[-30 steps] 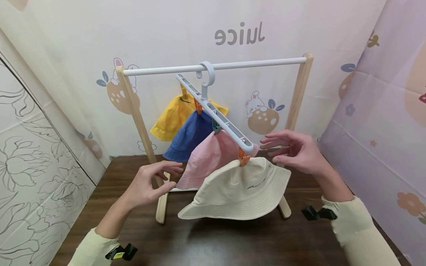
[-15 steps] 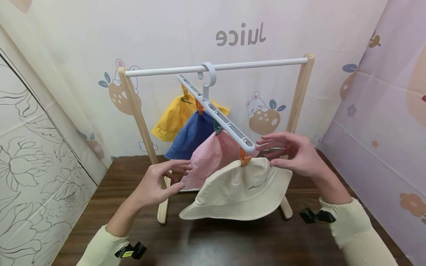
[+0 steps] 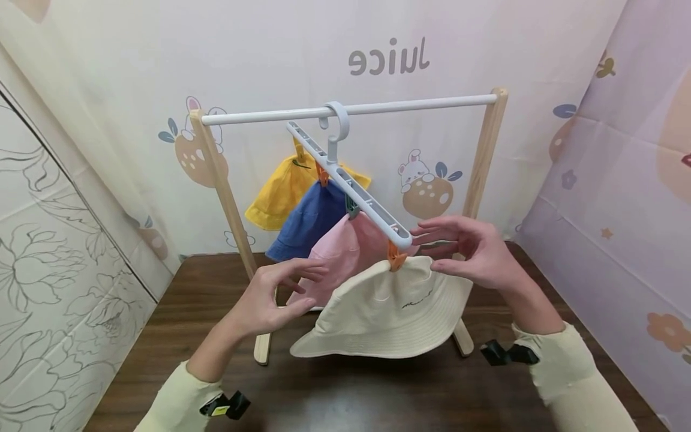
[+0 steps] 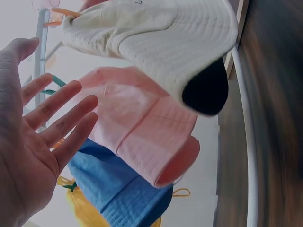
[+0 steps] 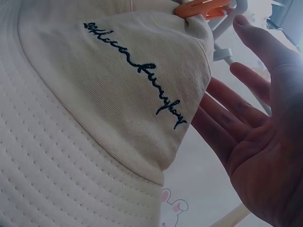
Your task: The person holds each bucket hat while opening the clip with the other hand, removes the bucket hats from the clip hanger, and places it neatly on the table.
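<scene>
A cream bucket hat [image 3: 378, 318] with dark stitched lettering hangs from an orange clip [image 3: 396, 258] at the near end of a pale grey clip hanger [image 3: 367, 201]. Behind it hang a pink hat [image 3: 335, 258], a blue hat [image 3: 308, 216] and a yellow hat [image 3: 283, 186]. My left hand [image 3: 275, 300] is beside the pink hat, fingers spread and holding nothing; the left wrist view shows its palm [image 4: 28, 161] facing the hats. My right hand [image 3: 475, 249] is at the cream hat's right side, fingers extended, fingertips partly hidden behind the crown in the right wrist view.
The hanger hooks over the white rail [image 3: 421, 107] of a stand with wooden legs [image 3: 227, 192]. It stands on a dark wooden table [image 3: 367, 396]. A printed curtain [image 3: 270, 54] is close behind, with another at the right [image 3: 621, 198].
My left hand has moved right, from the outer side of the stand's left leg to the pink hat's edge. My right hand has shifted slightly left, closer to the cream hat. The hats hang as before.
</scene>
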{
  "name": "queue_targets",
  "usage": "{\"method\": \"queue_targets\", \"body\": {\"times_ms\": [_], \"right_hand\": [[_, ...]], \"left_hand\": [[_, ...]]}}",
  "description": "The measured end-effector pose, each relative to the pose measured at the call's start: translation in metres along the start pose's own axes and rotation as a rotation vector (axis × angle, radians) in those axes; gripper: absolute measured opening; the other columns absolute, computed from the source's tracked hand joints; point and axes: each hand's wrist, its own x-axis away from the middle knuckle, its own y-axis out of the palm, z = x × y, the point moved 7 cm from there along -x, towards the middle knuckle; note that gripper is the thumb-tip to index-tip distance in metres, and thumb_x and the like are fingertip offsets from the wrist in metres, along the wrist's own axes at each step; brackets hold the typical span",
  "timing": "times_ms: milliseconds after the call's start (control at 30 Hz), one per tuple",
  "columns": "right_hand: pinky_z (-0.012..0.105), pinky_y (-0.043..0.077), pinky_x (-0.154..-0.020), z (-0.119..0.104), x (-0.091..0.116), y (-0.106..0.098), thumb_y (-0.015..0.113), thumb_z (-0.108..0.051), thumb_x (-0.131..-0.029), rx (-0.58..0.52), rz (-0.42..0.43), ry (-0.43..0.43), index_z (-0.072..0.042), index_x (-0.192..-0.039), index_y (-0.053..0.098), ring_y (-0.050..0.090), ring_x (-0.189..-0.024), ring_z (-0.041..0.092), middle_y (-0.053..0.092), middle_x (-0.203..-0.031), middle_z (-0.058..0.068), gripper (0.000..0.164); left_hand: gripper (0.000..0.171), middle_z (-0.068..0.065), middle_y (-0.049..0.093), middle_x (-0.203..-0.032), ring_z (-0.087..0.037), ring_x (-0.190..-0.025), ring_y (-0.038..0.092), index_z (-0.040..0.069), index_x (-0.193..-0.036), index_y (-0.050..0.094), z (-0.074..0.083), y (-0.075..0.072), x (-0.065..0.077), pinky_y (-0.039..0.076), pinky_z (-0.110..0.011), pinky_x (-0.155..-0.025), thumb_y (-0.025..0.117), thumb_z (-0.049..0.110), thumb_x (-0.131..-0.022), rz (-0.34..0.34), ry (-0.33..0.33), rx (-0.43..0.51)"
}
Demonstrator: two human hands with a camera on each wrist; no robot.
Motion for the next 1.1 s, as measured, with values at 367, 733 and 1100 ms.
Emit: {"method": "queue_targets", "body": {"times_ms": [367, 733, 1100], "right_hand": [[0.029, 0.07, -0.087, -0.005, -0.004, 0.006, 0.079, 0.025, -0.086, -0.013, 0.014, 0.006, 0.005, -0.146, 0.067, 0.085, -0.115, 0.013, 0.082, -0.137, -0.009, 0.065], [0.025, 0.069, -0.089, -0.01, -0.006, 0.012, 0.079, 0.025, -0.086, -0.049, 0.045, -0.028, 0.007, -0.143, 0.068, 0.085, -0.111, 0.009, 0.082, -0.134, -0.007, 0.061], [0.026, 0.069, -0.092, -0.01, -0.005, 0.021, 0.083, 0.02, -0.087, -0.029, 0.042, 0.031, 0.009, -0.145, 0.066, 0.085, -0.113, 0.009, 0.081, -0.134, -0.01, 0.061]], "left_hand": [[0.055, -0.02, 0.081, -0.135, -0.029, -0.111, 0.084, 0.004, -0.141, 0.072, 0.005, 0.009, -0.007, 0.072, -0.039, -0.08, 0.084, 0.002, -0.087, -0.003, 0.005, 0.018], [0.057, -0.018, 0.08, -0.139, -0.027, -0.112, 0.085, 0.006, -0.144, 0.071, 0.005, 0.025, -0.015, 0.072, -0.038, -0.09, 0.086, 0.006, -0.089, -0.021, -0.05, 0.052], [0.064, -0.027, 0.072, -0.15, -0.018, -0.12, 0.082, -0.001, -0.15, 0.064, 0.006, 0.041, -0.015, 0.072, -0.048, -0.087, 0.087, -0.003, -0.091, -0.062, -0.146, 0.257]]}}
